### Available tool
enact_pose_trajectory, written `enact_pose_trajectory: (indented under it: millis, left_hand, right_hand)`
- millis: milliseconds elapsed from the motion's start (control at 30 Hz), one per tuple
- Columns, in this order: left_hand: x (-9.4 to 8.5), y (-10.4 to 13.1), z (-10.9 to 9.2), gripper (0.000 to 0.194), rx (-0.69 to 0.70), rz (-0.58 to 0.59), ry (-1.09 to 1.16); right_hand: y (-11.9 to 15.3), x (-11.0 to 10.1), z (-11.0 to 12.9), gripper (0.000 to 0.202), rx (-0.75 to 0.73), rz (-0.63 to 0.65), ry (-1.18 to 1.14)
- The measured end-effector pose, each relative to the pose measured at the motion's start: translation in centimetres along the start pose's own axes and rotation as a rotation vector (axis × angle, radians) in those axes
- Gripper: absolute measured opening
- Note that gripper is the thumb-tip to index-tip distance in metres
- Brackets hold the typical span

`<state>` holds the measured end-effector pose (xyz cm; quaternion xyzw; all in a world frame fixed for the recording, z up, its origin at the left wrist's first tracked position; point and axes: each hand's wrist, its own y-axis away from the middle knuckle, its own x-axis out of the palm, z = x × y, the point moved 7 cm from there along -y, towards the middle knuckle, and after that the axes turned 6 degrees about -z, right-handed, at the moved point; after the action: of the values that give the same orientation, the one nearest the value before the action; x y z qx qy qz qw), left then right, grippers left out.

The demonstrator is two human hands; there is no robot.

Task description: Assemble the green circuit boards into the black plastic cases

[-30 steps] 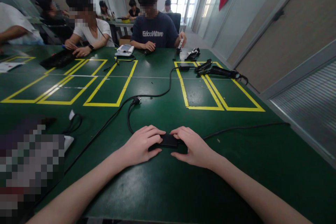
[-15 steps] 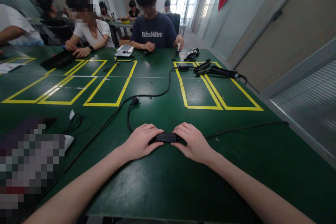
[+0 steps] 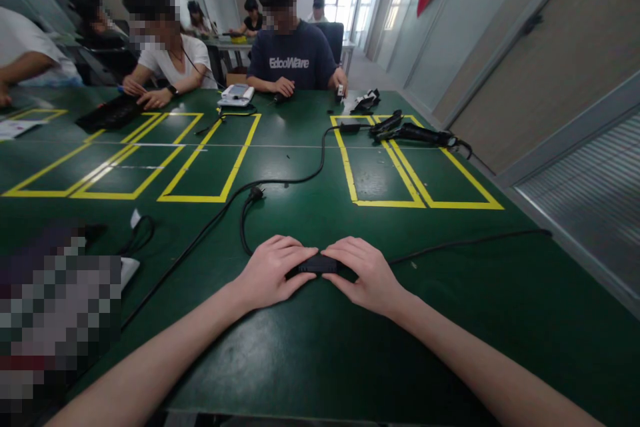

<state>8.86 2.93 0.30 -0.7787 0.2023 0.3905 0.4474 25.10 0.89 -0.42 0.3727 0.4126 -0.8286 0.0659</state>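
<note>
A black power adapter (image 3: pixel 319 267), a small dark box with cords at its ends, lies low at the middle of the green table (image 3: pixel 300 360). My left hand (image 3: pixel 273 270) grips its left end, thumb at the near side and fingers over the far side. Around its right end my right hand (image 3: pixel 363 273) closes the same way. The fingertips of both hands nearly meet on top and hide much of it. A plug (image 3: pixel 257 193) on a curved cord lies beyond my left hand. Another cord (image 3: pixel 470 241) runs from my right hand toward the right edge.
A long black cable (image 3: pixel 210 228) crosses the table to another adapter (image 3: pixel 350 127). Bundled black cords (image 3: pixel 417 135) lie over yellow tape outlines (image 3: pixel 389 203). At left is a pixelated object (image 3: pixel 55 320). Across the table sit a person in navy (image 3: pixel 295 60) and one in white (image 3: pixel 177 60).
My fingers have slid inward along the top of the adapter, so the two hands' fingertips are closer together. The adapter and cords stay in nearly the same place.
</note>
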Motion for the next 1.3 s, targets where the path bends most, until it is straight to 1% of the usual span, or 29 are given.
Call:
enact_pose_trajectory:
  millis: [133,200,267,300,367,467,533,600,633,733,767,800,867,900,967,1067,1167,1233,1300]
  left_hand:
    - [0.2,0.1,-0.1,0.034,0.001,0.004,0.02]
    - [0.3,0.0,-0.1,0.04,-0.026,0.017,0.05]
    - [0.4,-0.1,0.0,0.052,-0.089,0.043,0.071]
    - [0.5,-0.1,0.2,0.053,-0.133,0.064,0.072]
    - [0.7,-0.3,0.4,0.046,-0.217,0.113,0.069]
    - [0.8,-0.3,0.8,0.039,-0.303,0.147,0.119]
    - [0.8,-0.2,1.1,0.036,-0.349,0.133,0.177]
    - [0.8,0.0,1.5,0.035,-0.367,0.097,0.199]
    - [0.7,0.1,1.5,0.034,-0.354,0.076,0.191]
    - [0.4,0.1,1.1,0.031,-0.262,0.023,0.133]
    - [0.4,0.1,0.9,0.029,-0.231,0.013,0.117]
    - [0.3,0.0,0.8,0.028,-0.206,0.007,0.106]
    - [0.2,-0.1,0.6,0.027,-0.184,0.001,0.091]
    - [0.2,-0.1,0.5,0.028,-0.18,0.002,0.085]
    - [0.1,-0.2,0.5,0.03,-0.174,0.011,0.075]
    - [0.1,-0.1,0.4,0.031,-0.131,0.024,0.045]
    - [0.2,0.0,0.3,0.036,-0.089,0.016,0.014]
    - [0.2,0.0,0.3,0.038,-0.084,0.006,0.016]
    - [0.1,-0.1,0.2,0.036,-0.085,-0.005,0.027]
  right_hand:
    - [-0.1,-0.2,0.3,0.022,-0.025,-0.029,-0.028]
    - [-0.2,-0.4,0.8,0.017,-0.089,-0.035,-0.022]
    - [-0.4,-0.7,1.7,0.015,-0.183,-0.044,0.016]
    - [-0.4,-0.8,2.2,0.015,-0.233,-0.049,0.039]
    - [-0.5,-0.9,2.9,0.016,-0.298,-0.053,0.083]
    - [-0.6,-0.8,3.1,0.018,-0.306,-0.042,0.135]
    - [-0.5,-0.5,2.8,0.02,-0.273,0.0,0.157]
    - [-0.4,-0.1,2.1,0.02,-0.217,0.054,0.151]
    - [-0.3,-0.1,1.7,0.021,-0.181,0.073,0.138]
    - [-0.1,-0.1,0.5,0.039,-0.067,0.079,0.1]
    - [0.0,-0.1,0.2,0.039,-0.04,0.081,0.092]
    - [0.0,-0.1,0.0,0.034,-0.025,0.084,0.086]
    - [0.1,0.0,0.0,0.023,-0.032,0.088,0.079]
    - [0.0,-0.1,0.1,0.022,-0.048,0.083,0.078]
    - [-0.1,-0.3,0.4,0.022,-0.078,0.067,0.089]
    - [-0.4,-0.4,0.4,0.021,-0.072,0.062,0.086]
    - [-0.4,0.0,0.6,0.031,-0.076,0.098,0.056]
    - [-0.3,0.4,0.9,0.036,-0.1,0.121,0.06]
    - [-0.2,0.5,1.1,0.033,-0.11,0.123,0.059]
